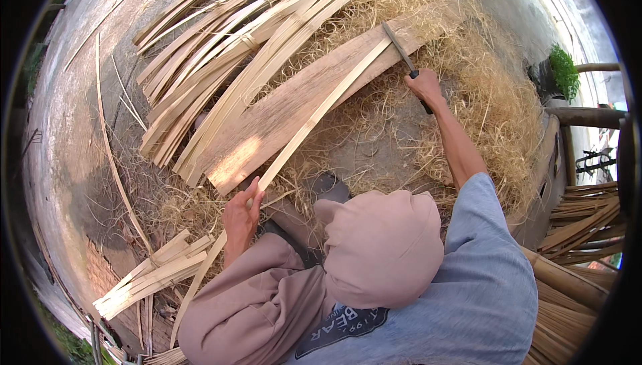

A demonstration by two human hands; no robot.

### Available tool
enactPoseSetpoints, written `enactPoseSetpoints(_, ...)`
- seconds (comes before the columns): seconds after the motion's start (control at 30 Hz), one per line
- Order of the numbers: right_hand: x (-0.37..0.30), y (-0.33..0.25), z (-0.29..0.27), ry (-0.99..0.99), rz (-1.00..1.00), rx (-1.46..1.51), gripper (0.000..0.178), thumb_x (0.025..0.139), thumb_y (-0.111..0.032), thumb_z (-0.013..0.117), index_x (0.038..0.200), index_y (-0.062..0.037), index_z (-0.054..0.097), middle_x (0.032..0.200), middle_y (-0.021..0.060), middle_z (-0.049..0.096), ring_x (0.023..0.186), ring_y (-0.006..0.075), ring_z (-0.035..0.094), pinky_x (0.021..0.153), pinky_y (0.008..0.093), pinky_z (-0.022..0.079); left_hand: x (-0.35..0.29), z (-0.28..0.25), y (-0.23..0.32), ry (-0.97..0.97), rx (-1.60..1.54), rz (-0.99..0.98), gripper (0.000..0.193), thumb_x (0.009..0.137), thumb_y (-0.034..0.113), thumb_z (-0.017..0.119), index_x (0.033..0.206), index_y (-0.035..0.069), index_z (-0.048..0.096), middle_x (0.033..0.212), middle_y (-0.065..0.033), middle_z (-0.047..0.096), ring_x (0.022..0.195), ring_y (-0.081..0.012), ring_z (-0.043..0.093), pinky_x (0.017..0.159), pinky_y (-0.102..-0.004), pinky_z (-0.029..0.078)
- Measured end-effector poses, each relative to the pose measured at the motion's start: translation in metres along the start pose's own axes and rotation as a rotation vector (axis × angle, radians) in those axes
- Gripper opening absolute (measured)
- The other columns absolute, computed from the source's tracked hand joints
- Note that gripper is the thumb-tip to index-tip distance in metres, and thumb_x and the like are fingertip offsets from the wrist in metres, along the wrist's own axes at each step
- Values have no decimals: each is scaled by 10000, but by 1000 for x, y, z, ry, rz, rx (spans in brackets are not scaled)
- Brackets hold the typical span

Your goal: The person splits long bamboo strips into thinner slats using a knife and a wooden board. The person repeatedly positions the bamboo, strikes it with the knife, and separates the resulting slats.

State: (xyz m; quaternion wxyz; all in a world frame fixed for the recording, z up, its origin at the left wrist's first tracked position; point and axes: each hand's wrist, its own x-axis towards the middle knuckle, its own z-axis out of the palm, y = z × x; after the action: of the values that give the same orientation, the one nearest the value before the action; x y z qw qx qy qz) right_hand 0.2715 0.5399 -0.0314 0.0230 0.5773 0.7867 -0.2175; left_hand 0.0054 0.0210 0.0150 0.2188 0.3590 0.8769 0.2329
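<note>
Head view: pinching, in the fingers of the left hand (241, 221), a long pale strip (317, 120) running over a broad plank (281, 114); farther out, wrapping the fingers of the right hand (426, 86) around a knife (400, 48) at the strip's far end; beyond, facing bundled strips (231, 54) beside curly shavings (481, 74).
</note>
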Motion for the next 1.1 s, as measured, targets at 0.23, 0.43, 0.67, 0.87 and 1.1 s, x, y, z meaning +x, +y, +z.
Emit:
enactPoseSetpoints(0.23,-23,-10,31,71,-120,-50,448,830,-421,690,886,23,709,885,284,705,879,417,709,832,492,562,-7,11,-5,-28,34,33,470,933,374,729,1379,245,657,849,-127,658,774,-329,652,714,-450,499)
enactPoseSetpoints(0.43,-86,-72,66,-38,-207,182,376,816,-350,691,860,23,677,758,248,685,764,421,702,719,492,563,28,35,24,4,-16,103,419,973,346,689,1358,181,674,801,-144,662,731,-325,645,705,-414,497)
enactPoseSetpoints(0.67,-207,-95,97,-155,-511,15,374,826,-339,757,963,-13,636,767,202,697,764,395,707,716,485,570,29,25,21,-80,-7,-14,374,1022,429,591,1270,187,731,882,-181,745,837,-358,717,764,-417,530)
enactPoseSetpoints(0.87,-21,21,4,241,5,96,411,836,-367,643,658,3,660,580,157,640,568,287,672,590,433,534,33,27,29,-56,-117,-18,389,1008,484,590,1195,195,770,778,-158,709,741,-342,691,700,-438,513)
enactPoseSetpoints(1.1,-156,-90,69,-210,-443,40,314,815,-300,756,782,-20,616,728,196,687,736,381,717,687,483,564,26,15,24,-141,-103,-164,464,1027,550,518,1238,208,751,770,-171,709,752,-332,702,728,-426,520)
